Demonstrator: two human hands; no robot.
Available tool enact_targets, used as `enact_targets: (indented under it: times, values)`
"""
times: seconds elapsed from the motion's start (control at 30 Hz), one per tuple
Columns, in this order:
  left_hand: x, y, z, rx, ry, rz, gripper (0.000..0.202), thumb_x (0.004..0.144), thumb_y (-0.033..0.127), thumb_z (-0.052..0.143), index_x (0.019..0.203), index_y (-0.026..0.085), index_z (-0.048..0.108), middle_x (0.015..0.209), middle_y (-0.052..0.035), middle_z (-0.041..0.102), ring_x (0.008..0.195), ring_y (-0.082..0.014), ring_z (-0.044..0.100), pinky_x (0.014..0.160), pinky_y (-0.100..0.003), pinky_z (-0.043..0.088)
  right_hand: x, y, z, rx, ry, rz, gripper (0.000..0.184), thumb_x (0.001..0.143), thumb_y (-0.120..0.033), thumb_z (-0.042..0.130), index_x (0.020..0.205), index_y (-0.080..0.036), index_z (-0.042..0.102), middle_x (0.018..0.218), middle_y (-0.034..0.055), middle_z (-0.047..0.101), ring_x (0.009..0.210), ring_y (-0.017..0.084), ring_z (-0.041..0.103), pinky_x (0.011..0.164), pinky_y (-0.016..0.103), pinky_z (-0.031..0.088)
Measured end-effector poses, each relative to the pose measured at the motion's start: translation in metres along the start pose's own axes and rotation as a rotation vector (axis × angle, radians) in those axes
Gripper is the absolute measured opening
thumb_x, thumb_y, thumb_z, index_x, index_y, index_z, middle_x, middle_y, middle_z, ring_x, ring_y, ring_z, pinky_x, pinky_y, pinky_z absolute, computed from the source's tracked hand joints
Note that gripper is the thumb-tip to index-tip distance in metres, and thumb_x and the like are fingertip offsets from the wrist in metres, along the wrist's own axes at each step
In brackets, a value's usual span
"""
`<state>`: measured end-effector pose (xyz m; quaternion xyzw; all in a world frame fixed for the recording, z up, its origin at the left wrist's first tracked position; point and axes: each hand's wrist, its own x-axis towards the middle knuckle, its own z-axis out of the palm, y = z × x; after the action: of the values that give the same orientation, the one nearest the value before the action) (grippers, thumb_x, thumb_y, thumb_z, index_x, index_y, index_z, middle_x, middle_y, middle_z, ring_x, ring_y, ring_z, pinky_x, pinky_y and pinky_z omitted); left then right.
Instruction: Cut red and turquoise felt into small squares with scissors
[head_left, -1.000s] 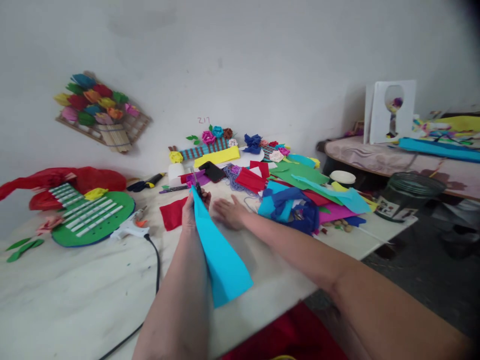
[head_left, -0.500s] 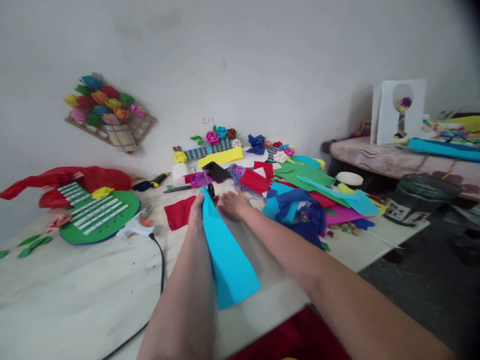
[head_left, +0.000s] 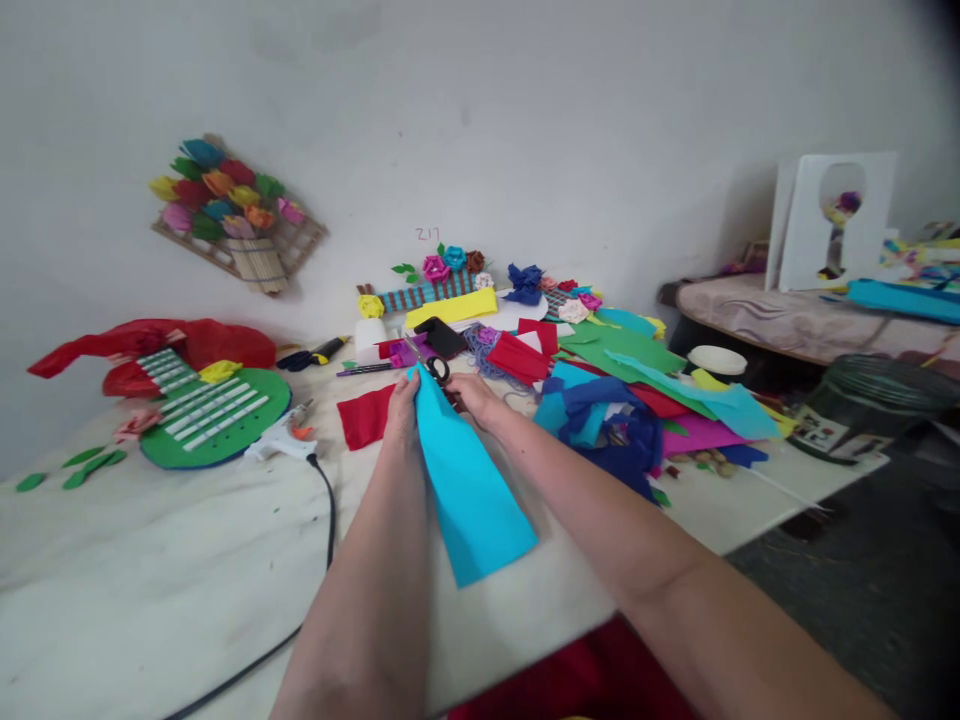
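Note:
My left hand (head_left: 403,408) is closed on the upper end of a long light-blue paper strip (head_left: 469,480), which hangs down over the white table (head_left: 150,560) toward me. Black-handled scissors (head_left: 436,369) stick up at the top of the strip. My right hand (head_left: 470,393) has its fingers curled at the scissors' handle, right beside my left hand. A red paper piece (head_left: 362,417) lies just left of my left hand.
A white glue gun (head_left: 279,439) with a black cord (head_left: 328,520) lies to the left, beside a green round craft board (head_left: 217,415). Heaped coloured paper (head_left: 615,400) and paper flowers (head_left: 450,265) fill the table's far right. A dark bin (head_left: 877,390) stands beyond the table edge.
My right hand lifted off the table and moved left to the scissors' handle. My view drifted, so everything sits a little further right in the frame.

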<state>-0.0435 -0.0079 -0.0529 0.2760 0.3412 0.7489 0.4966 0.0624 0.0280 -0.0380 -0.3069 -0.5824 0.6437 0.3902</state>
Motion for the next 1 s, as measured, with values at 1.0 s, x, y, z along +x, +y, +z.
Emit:
enact_targets:
  times: [1.0]
  values:
    - [-0.001, -0.014, 0.008, 0.123, -0.062, -0.051, 0.029, 0.065, 0.030, 0.073, 0.086, 0.014, 0.063, 0.064, -0.0041, 0.064, 0.058, -0.0177, 0.062, 0.056, -0.029, 0.050, 0.005, 0.004, -0.021, 0.396, -0.067, 0.219, 0.018, 0.076, -0.034, 0.056, 0.067, -0.019, 0.053, 0.050, -0.0025, 0.051, 0.050, 0.013, 0.050, 0.054, 0.025, 0.045]
